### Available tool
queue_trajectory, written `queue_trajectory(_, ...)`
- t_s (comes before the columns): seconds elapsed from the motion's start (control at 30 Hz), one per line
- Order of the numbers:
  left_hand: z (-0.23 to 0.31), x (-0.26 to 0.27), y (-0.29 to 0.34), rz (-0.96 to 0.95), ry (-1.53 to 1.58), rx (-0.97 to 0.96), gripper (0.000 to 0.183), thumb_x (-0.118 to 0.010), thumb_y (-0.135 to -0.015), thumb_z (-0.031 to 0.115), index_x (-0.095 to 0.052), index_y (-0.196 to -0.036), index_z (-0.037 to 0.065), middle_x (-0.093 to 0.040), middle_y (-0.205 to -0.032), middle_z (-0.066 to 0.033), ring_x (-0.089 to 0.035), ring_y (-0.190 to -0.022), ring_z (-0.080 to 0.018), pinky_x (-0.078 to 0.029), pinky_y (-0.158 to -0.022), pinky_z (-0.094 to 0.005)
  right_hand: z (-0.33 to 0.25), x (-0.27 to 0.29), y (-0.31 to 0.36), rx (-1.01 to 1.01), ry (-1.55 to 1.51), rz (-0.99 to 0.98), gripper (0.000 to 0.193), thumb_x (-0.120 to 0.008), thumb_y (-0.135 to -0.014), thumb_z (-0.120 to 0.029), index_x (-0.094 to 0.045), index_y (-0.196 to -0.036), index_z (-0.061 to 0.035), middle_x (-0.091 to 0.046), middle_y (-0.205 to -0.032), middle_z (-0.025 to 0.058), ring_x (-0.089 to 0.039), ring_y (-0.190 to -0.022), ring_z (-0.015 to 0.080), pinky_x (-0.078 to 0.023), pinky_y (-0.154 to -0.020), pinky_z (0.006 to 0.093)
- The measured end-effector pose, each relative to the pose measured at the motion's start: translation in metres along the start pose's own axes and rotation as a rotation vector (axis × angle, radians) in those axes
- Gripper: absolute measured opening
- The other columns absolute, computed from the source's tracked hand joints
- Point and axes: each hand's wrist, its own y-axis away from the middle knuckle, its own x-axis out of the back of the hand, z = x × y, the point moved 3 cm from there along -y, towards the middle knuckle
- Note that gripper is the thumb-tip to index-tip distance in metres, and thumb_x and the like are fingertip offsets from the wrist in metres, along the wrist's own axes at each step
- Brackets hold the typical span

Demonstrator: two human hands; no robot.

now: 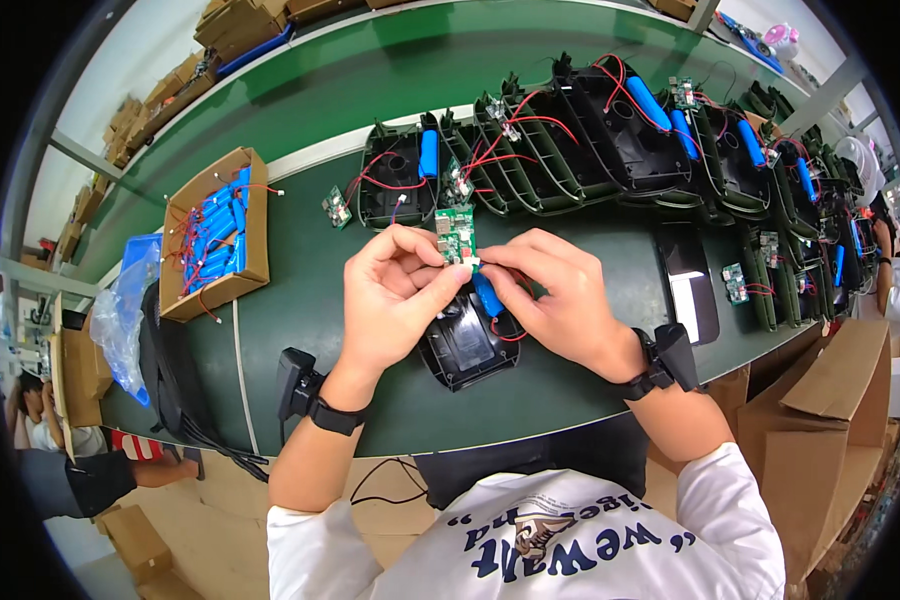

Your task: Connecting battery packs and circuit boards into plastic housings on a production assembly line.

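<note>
My left hand [395, 290] pinches the lower left edge of a small green circuit board [456, 232], held upright above the table. Close beside it, my right hand [550, 290] has its thumb and forefinger pressed together at the board's lower right edge, by a small white connector [470, 262]. Whether the fingertips grip that connector or its wire is too small to tell. Under both hands lies a black plastic housing [467, 350] with a blue cylindrical battery [487, 296] and a red wire at its right side. My fingers hide part of the housing.
A cardboard box [255, 225] of blue batteries stands at left, near a clear plastic bag [122, 315] and a black strap bag [170, 370]. Many dark housings [625, 130] with batteries, wires and boards line the back and right. A phone [688, 285] lies right of my hands.
</note>
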Motion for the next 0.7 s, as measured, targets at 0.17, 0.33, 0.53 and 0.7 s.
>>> queue_trajectory(0.17,-0.006,0.000,0.002,0.015,-0.028,0.027,0.031,-0.073,-0.086,-0.012,-0.055,-0.108,-0.001,-0.063,-0.106,-0.0089,-0.069,-0.101,-0.0168,-0.060,-0.088,-0.0301,0.003,-0.002,0.004,-0.109,-0.031,-0.023,0.011,-0.072,-0.090,-0.002,-0.073,-0.101,-0.0007,-0.065,-0.086,0.0098,-0.064,-0.067,0.0200,-0.054,-0.060,0.0330)
queue_trajectory(0.33,0.004,-0.007,0.004,0.046,-0.170,-0.070,0.037,-0.076,-0.085,-0.009,-0.056,-0.115,-0.003,-0.069,-0.110,-0.0132,-0.070,-0.101,-0.0175,-0.059,-0.086,-0.0297,0.002,0.001,0.000,-0.121,-0.077,-0.016,0.008,-0.071,-0.092,-0.005,-0.072,-0.096,0.0020,-0.064,-0.078,0.0082,-0.060,-0.060,0.0153,-0.047,-0.055,0.0286)
queue_trajectory(0.53,-0.001,-0.003,0.005,0.017,-0.209,-0.075,0.034,-0.076,-0.086,-0.007,-0.060,-0.115,-0.004,-0.070,-0.108,-0.0134,-0.071,-0.100,-0.0181,-0.059,-0.087,-0.0305,0.006,0.001,0.001,-0.184,-0.149,-0.096,0.010,-0.070,-0.092,-0.007,-0.072,-0.094,0.0024,-0.062,-0.078,0.0079,-0.059,-0.060,0.0134,-0.046,-0.054,0.0282)
queue_trajectory(0.7,0.002,-0.004,0.006,-0.005,-0.255,-0.067,0.028,-0.074,-0.088,-0.007,-0.064,-0.114,-0.005,-0.071,-0.109,-0.0130,-0.072,-0.101,-0.0192,-0.059,-0.089,-0.0315,0.010,0.001,0.000,-0.239,-0.252,-0.155,0.011,-0.069,-0.092,-0.007,-0.071,-0.091,0.0034,-0.062,-0.078,0.0069,-0.057,-0.061,0.0100,-0.044,-0.054,0.0265)
